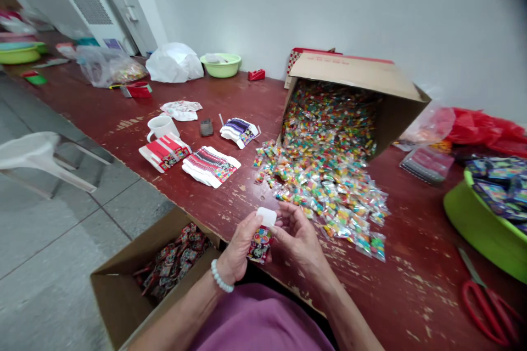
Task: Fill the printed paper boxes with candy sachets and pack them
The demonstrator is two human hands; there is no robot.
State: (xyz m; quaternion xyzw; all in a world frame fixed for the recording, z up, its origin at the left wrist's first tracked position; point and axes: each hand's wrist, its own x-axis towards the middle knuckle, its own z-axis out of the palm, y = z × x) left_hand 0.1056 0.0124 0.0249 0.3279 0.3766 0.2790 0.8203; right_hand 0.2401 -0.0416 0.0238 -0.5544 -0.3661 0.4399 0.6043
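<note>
Near the bottom centre of the frame we see a small, rectangular red-and-black printed packet with coloured dots (259, 242), its white rounded flap (267, 216) standing up at the top. It lies between both bare hands, just off the front edge of the worn, dark-red painted table (411, 285). The left hand (239, 244), with a pale beaded bracelet (221, 276) at its wrist, pinches the packet along its left side, thumb on the printed face and fingers behind, so the packet sits just right of that thumb. The right hand (300, 238) is at the packet's upper right, thumb tip by the base of the flap and fingers loosely curled; we cannot tell whether it pinches the packet or only rests against it. Just beyond that hand, right of centre, we find a heap of clear plastic sachets of multicoloured candy (325, 186), spilling from a tipped brown cardboard carton (354, 74). Left of centre lie a fanned stack of striped, white-edged printed sleeves (212, 164) and a red-and-white stack of flat printed sleeves (167, 149), beside a white handled mug (163, 125). At the lower left we look into a deep brown cardboard box (117, 301) holding many dark-red printed packets (177, 258). At the lower right lie red-handled metal scissors (480, 301), near a round lime-green plastic basin (473, 225).
</note>
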